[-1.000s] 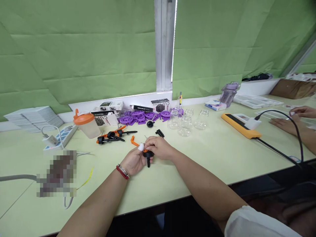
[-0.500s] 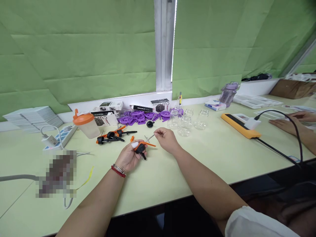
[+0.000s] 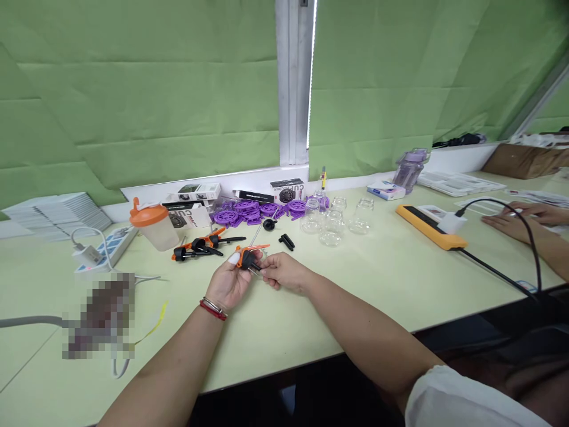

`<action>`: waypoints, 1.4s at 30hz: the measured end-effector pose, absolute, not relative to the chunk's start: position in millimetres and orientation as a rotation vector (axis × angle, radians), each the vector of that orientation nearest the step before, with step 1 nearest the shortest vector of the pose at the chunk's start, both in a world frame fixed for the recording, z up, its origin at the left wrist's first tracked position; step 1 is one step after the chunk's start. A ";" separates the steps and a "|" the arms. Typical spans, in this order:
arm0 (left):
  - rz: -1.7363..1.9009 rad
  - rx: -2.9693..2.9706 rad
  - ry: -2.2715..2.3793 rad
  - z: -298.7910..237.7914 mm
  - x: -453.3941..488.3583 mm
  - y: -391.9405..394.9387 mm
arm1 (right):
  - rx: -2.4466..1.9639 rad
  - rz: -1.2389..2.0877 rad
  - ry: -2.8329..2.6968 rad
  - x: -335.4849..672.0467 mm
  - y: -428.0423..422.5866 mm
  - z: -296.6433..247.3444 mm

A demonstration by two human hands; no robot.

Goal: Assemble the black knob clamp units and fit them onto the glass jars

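My left hand [image 3: 233,279] grips a small orange-and-black plastic part [image 3: 249,258] with its fingers curled around it. A thin metal rod [image 3: 255,233] slants upward behind the part, toward a round black knob [image 3: 269,225] on the table. The fingertips of my right hand [image 3: 281,271] are pinched at the lower right end of the same part, where a black piece sticks out; the fingers partly hide the grip point. Just beyond my right hand a loose black piece [image 3: 287,241] lies on the table. More orange-and-black parts [image 3: 200,244] rest to the left.
Purple plastic parts [image 3: 249,211] and cup holder boxes [image 3: 287,193] sit along the wall. Clear glass-like jars [image 3: 332,230] stand to the right, beyond them an orange power strip [image 3: 430,228]. An orange-lidded cup [image 3: 155,225] is at left. Another person's hand [image 3: 511,222] is far right.
My right hand has left the rod's upper end and moved down and left to the part's lower end. The loose black piece is now visible where that hand was.
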State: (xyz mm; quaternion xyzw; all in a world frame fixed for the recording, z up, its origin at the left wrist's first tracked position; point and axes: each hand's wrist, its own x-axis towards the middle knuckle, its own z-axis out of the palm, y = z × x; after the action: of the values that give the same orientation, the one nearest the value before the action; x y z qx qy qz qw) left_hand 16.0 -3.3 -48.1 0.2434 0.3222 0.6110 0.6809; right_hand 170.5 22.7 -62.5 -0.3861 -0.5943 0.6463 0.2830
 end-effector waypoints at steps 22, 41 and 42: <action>1.161 0.986 1.081 -58.8 14.0 -4.4 | -1.465 0.599 -1.875 193.8 59.1 -68.0; 1.238 0.972 1.281 -50.6 7.8 -2.8 | -1.748 0.568 -1.827 207.2 73.1 -71.5; 1.263 0.950 1.265 -50.0 6.7 -2.1 | -1.657 0.628 -1.840 208.3 71.5 -70.9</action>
State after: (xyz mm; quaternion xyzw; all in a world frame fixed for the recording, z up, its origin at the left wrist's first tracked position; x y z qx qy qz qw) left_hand 6.7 -2.1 -50.0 0.3978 0.5300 0.5292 0.5299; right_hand 208.3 71.5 -70.9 -0.6208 -0.6895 0.2353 0.2894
